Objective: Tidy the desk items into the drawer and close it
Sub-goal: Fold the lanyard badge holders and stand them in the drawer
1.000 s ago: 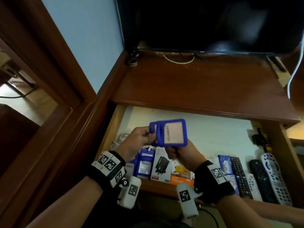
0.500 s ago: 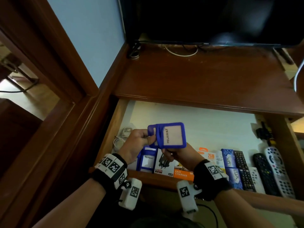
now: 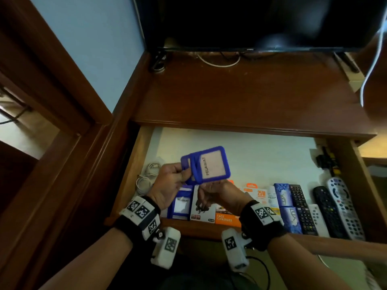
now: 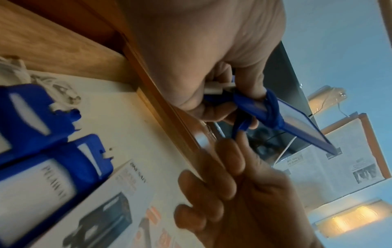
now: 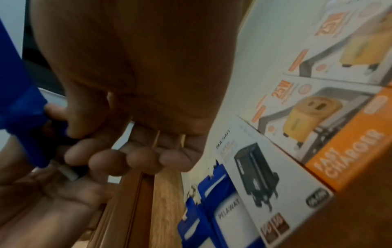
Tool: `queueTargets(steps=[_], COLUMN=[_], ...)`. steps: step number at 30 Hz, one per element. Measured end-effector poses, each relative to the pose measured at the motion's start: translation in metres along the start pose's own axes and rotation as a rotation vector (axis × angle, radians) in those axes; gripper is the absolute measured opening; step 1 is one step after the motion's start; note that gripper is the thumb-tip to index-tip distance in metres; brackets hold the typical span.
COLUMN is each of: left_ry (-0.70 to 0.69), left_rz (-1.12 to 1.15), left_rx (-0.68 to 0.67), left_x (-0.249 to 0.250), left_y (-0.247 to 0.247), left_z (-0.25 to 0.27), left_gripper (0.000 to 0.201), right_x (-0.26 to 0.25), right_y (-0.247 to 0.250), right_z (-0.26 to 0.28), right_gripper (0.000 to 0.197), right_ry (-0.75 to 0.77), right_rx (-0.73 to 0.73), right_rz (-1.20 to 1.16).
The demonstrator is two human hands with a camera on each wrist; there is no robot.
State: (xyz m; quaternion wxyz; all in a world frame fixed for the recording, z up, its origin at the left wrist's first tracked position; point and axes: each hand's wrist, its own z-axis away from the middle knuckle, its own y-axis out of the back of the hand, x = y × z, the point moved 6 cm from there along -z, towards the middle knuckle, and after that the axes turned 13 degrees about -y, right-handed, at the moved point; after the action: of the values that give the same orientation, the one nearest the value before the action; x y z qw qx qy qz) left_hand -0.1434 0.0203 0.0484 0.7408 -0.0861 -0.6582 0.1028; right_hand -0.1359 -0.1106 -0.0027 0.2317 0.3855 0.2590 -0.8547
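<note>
Badge holders: two blue rectangular plastic card holders point(image 3: 206, 165), the front one with a pale insert printed "PELAWAT", held together above the open drawer, centre of the head view, tilted.
Left hand: the left hand point(image 3: 168, 185) pinches the left edge of the blue holders, thumb and fingers curled round them; in the left wrist view a small white clip point(image 4: 218, 88) sits under its fingers.
Right hand: the right hand point(image 3: 219, 195) grips the lower edge of the same holders from below, fingers curled, just right of the left hand.
Drawer: a wooden pull-out drawer point(image 3: 134, 170) with a pale lined floor, open, filling the middle of the head view.
Stored badge holders: more blue "PELAWAT" holders point(image 3: 181, 204) lie flat at the drawer's front left, under the hands.
Charger boxes: a white box picturing a black charger point(image 3: 203, 208) just right of them, then an orange "FAST CHARGER" box point(image 3: 226, 218) and a white-and-orange "25W" box point(image 3: 258, 194).
Blue packs: two blue patterned packets point(image 3: 285, 204) stand beside the boxes, further right.
Remotes: several black, white and grey remote controls point(image 3: 326, 208) lie side by side at the lower right.
Cable: a coiled white cable point(image 3: 146, 174) in the drawer's left part.
Desk: the dark wooden desktop point(image 3: 240, 93) above the drawer, a black screen point(image 3: 251, 19) at the top.
</note>
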Motion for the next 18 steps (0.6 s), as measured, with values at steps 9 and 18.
queueTargets(steps=[9, 18], left_ry=[0.113, 0.278], left_rz=[-1.268, -1.943], left_rx=[-0.437, -0.985], left_x=[0.000, -0.042], left_y=[0.071, 0.071], left_z=[-0.046, -0.039], left_gripper=[0.026, 0.021], right_x=[0.055, 0.111], right_y=[0.082, 0.116], right_z=[0.023, 0.043], right_gripper=[0.034, 0.024], right_ry=[-0.228, -0.341], right_rx=[0.397, 0.548], right_rz=[1.019, 0.818])
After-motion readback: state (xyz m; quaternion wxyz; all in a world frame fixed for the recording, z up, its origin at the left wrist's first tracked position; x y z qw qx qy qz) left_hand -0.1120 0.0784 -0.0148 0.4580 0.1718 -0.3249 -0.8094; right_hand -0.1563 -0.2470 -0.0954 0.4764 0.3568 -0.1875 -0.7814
